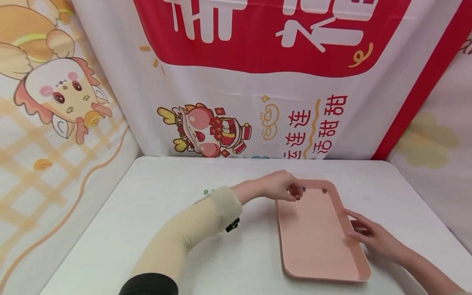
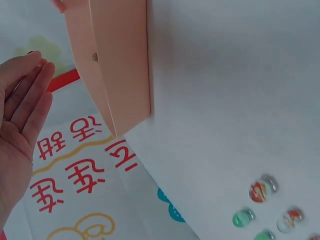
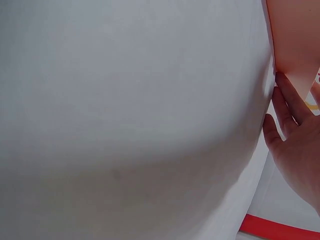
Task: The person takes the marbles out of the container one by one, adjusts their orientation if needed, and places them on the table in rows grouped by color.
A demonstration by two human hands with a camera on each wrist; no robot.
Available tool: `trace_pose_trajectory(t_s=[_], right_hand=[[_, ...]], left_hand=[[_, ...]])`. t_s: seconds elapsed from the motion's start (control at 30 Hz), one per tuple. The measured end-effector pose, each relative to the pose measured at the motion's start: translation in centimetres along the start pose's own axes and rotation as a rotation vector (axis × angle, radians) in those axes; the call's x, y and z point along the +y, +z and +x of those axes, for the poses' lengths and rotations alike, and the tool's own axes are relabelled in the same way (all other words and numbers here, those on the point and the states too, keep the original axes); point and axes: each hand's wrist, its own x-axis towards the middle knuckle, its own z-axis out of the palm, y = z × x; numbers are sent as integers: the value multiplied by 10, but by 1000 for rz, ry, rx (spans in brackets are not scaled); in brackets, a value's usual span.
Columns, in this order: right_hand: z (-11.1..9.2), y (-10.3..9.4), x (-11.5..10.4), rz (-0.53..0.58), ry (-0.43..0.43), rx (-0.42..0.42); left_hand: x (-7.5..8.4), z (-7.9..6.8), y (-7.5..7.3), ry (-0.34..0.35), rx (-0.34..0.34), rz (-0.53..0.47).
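A pink rectangular tray (image 1: pixel 313 237) lies on the white table. Over its far end, my left hand (image 1: pixel 282 186) has thumb and fingers together, pinching a small brownish marble (image 1: pixel 297 198) at the tips. A dark blue marble (image 1: pixel 304 189) shows right beside those fingers. Another brown marble (image 1: pixel 324 190) sits in the tray's far right corner and also appears in the left wrist view (image 2: pixel 95 57). My right hand (image 1: pixel 374 237) grips the tray's right rim, thumb over the edge and fingers along the outer wall; the right wrist view shows these fingers (image 3: pixel 287 110) against the side.
Left of the tray, several glass marbles lie on the table, among them a green one (image 2: pixel 242 218) and an orange-and-white one (image 2: pixel 260 191). My left forearm partly hides them in the head view. Printed cloth walls (image 1: pixel 236 86) border the table (image 1: pixel 162 180).
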Motion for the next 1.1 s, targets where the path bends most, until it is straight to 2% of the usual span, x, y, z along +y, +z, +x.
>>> trace_pose_trajectory(t_s=[0.2,0.5,0.67,0.8,0.97,1.1], right_hand=[[-1,1,1,3,-5,3],[1,2,2,-9,-10,12],[1,2,3,-8,2,8],[1,2,3,-9,1,4],[1,1,3,-27,-22,28],[1,2,4,-18,-21,32]], left_hand=[[-9,-24,-13,-30,33,-31],[-41,-59,-26,-83,72,3],[-59,-77,-25,-166,58,12],[-71,-89,-22,-186,59,22],[-81,-98,-19,-200,60,19],[-87,-101,-13,-259,26,3]])
